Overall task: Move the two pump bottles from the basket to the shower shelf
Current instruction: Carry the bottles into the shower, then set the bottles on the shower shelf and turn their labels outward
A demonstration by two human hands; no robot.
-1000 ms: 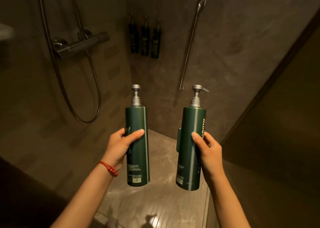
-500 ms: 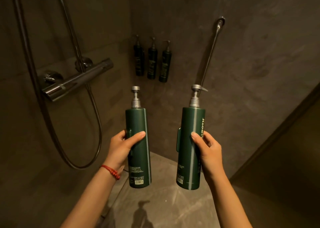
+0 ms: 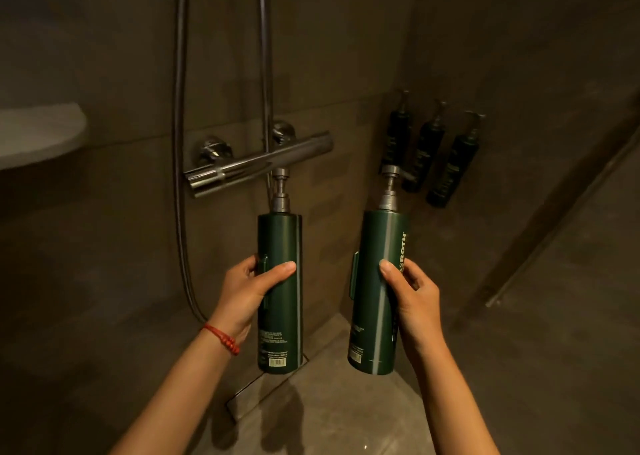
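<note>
I hold two tall dark green pump bottles with grey pump heads upright in front of me inside the shower. My left hand (image 3: 246, 292) grips the left pump bottle (image 3: 280, 247) around its middle; a red cord sits on that wrist. My right hand (image 3: 414, 299) grips the right pump bottle (image 3: 379, 243), which carries pale lettering down its side. A white rounded shower shelf (image 3: 41, 132) juts from the wall at the far left, higher than the bottles and apart from both hands.
A chrome mixer bar (image 3: 256, 164) with riser pipe and hose (image 3: 180, 177) is on the wall just behind the left bottle. Three dark dispenser bottles (image 3: 427, 150) hang on the corner wall at right. The stone floor lies below.
The view has swung left and upward: the mixer bar now sits centre, the wall dispensers slid right, and the white shelf came into view. Both hands keep the same grip on the bottles.
</note>
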